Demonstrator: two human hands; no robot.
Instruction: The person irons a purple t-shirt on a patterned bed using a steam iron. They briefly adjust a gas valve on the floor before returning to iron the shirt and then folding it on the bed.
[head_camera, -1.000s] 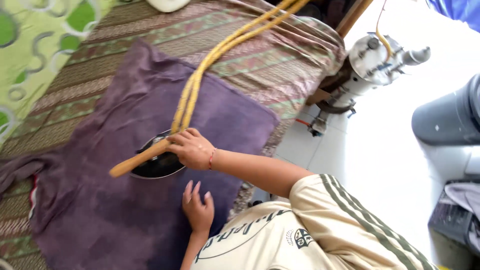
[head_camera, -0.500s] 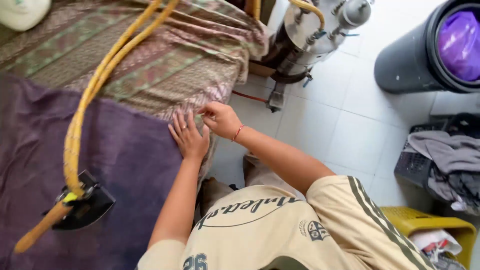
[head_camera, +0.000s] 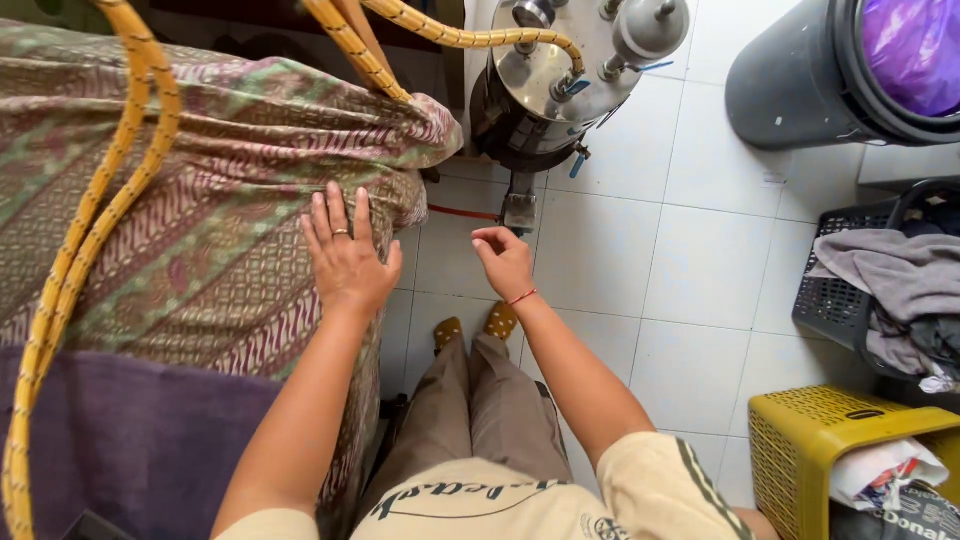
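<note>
Left hand (head_camera: 345, 255) flat on patterned cloth (head_camera: 200, 240); right hand (head_camera: 505, 262) hangs open.

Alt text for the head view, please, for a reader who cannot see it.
Seen from above, a person's left hand lies flat on a patterned cloth at a table edge, while the right hand hangs open and empty over the tiled floor. Yellow hoses cross the cloth; a steel boiler stands beyond.
</note>
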